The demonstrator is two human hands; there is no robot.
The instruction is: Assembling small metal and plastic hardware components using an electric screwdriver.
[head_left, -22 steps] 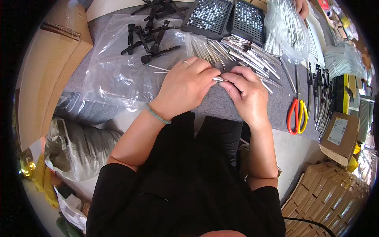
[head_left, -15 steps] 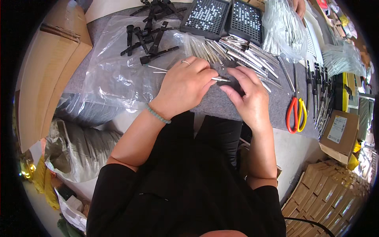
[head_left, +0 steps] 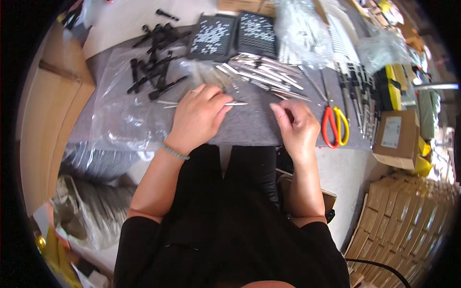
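Note:
A slim silvery metal rod with a pointed tip [head_left: 237, 103] sticks out between the thumb and fingers of my left hand [head_left: 197, 110], which is closed on it. Two thin white sticks [head_left: 167, 104] show at the other side of that hand. My right hand [head_left: 298, 126] is off to the right above the grey mat [head_left: 254, 125], its fingers curled in towards the thumb; whether it holds anything small is hidden. Just beyond it lies a loose pile of shiny metal tubes [head_left: 266, 74]. Thinner rods in a clear bag [head_left: 206, 74] lie past my left hand.
Black clamp-like parts [head_left: 161, 72] lie on a clear plastic bag [head_left: 115, 105] at left. Two black perforated trays [head_left: 211, 38] [head_left: 258, 36] hold small silvery pieces. Red-and-yellow-handled scissors [head_left: 329, 127], black-handled tools [head_left: 355, 91] and a cardboard box [head_left: 396, 137] are at right.
My hands have moved apart, and my right hand's fingers have curled in from a wider spread. The rod stays in my left hand. The whole view has shifted with my head.

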